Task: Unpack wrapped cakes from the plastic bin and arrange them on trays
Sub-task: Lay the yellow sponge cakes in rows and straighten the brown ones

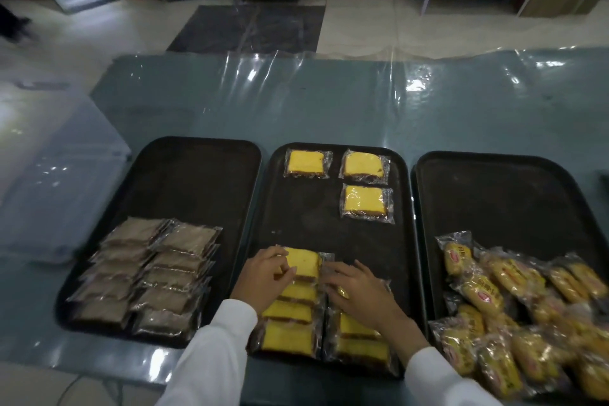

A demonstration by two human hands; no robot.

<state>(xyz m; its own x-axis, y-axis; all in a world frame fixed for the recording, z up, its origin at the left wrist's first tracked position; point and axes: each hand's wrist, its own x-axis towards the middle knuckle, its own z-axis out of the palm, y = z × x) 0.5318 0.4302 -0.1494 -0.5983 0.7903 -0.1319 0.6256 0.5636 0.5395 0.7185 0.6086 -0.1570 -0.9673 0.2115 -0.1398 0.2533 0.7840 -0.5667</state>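
Observation:
Three black trays lie side by side on the table. On the middle tray point(306, 217), three wrapped yellow cake slices point(367, 200) lie at the far end, and two overlapping rows of the same slices fill the near end. My left hand point(267, 273) pinches the top slice point(304, 263) of the left row. My right hand point(357, 287) rests with fingers spread on the top slice of the right row. The left tray point(194, 175) carries brown wrapped cakes point(148, 270) in two rows. The right tray point(501, 194) holds a loose heap of yellow printed packets point(514, 306).
A clear plastic bin point(62, 175) stands at the table's left end, blurred. The blue table point(329, 102) is covered with a shiny clear sheet. Beyond it are tiled floor, a dark mat and furniture legs. The far halves of the left and right trays are bare.

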